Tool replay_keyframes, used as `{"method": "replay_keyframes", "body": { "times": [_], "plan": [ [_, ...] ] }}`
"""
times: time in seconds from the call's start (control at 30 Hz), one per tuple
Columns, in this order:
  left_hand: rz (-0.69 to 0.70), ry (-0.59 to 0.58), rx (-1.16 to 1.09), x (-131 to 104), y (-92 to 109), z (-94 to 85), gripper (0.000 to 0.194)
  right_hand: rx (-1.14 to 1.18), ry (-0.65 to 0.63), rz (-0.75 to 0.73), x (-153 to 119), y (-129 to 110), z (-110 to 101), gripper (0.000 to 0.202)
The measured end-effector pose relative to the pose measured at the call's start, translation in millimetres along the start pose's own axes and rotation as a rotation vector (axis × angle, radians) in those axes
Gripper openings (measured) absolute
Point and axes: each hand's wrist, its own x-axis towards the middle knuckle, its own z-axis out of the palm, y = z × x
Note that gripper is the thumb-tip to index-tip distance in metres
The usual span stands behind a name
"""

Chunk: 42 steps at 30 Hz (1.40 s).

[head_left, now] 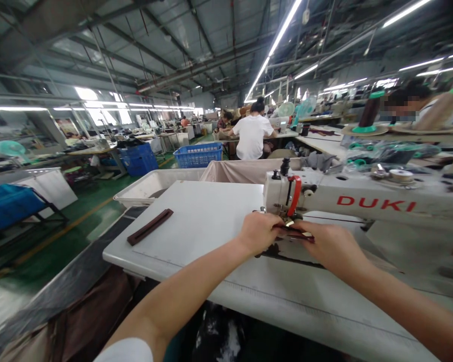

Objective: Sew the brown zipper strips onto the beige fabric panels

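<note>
Under the head of a white sewing machine point(283, 193) with red lettering, both my hands hold a small dark maroon strip of material point(296, 233). My left hand point(259, 230) grips its left end, fingers closed, close to the needle area. On the right end, my right hand point(330, 244) pinches the strip between thumb and fingers. The needle and presser foot are mostly hidden by my hands. A separate dark brown strip with a long slot point(150, 227) lies flat on the white table point(207, 211), left of my hands.
A white bin point(143, 186) and a cloth-lined container point(234, 172) stand beyond the table. Thread cones point(370, 111) rise at the right. Brown fabric point(86, 311) hangs at the lower left. A person in a white shirt point(252, 133) sits ahead; another is at the right.
</note>
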Motion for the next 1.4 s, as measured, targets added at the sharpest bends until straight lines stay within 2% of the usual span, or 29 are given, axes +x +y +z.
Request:
{"method": "replay_keyframes", "body": {
  "times": [0.17,0.27,0.37,0.47,0.57,0.67,0.77,0.83,0.93,1.13,1.4],
  "plan": [
    [0.092,-0.011,0.042,-20.9,2.0,6.7,0.01,0.042,0.078,-0.158,-18.0,-7.9,8.1,0.03],
    [0.204,-0.074,0.047,-49.5,1.9,24.0,0.012,0.107,0.103,-0.27,-51.6,-17.2,30.1,0.04],
    [0.309,-0.137,0.036,-76.7,-1.3,42.8,0.012,0.155,0.143,-0.305,-88.5,-25.8,58.0,0.052],
    [0.376,-0.147,0.002,-91.2,-4.0,50.9,0.016,0.224,0.095,-0.323,-104.1,-25.0,71.2,0.056],
    [0.355,-0.119,-0.081,-93.7,-2.9,50.1,0.02,0.35,-0.032,-0.357,-91.1,-13.5,67.0,0.041],
    [0.162,-0.105,-0.09,-91.0,-1.1,49.5,0.016,0.298,-0.01,-0.295,-70.4,-1.8,63.9,0.037],
    [-0.015,-0.077,-0.06,-87.8,-2.9,50.6,0.052,0.191,-0.011,-0.282,-63.4,1.3,69.7,0.04],
    [0.009,-0.112,-0.08,-85.5,-5.4,50.5,0.061,0.185,-0.03,-0.283,-65.7,0.0,74.0,0.04],
    [0.068,-0.183,-0.115,-80.9,-7.6,48.0,0.05,0.203,-0.028,-0.269,-69.4,-1.2,75.6,0.04],
    [0.125,-0.247,-0.049,-70.9,-6.4,39.5,0.05,0.197,-0.051,-0.26,-67.4,1.3,74.0,0.039],
    [0.135,-0.251,-0.023,-59.4,-11.6,39.0,0.048,0.196,-0.055,-0.236,-60.6,6.6,84.2,0.04]
  ]
}}
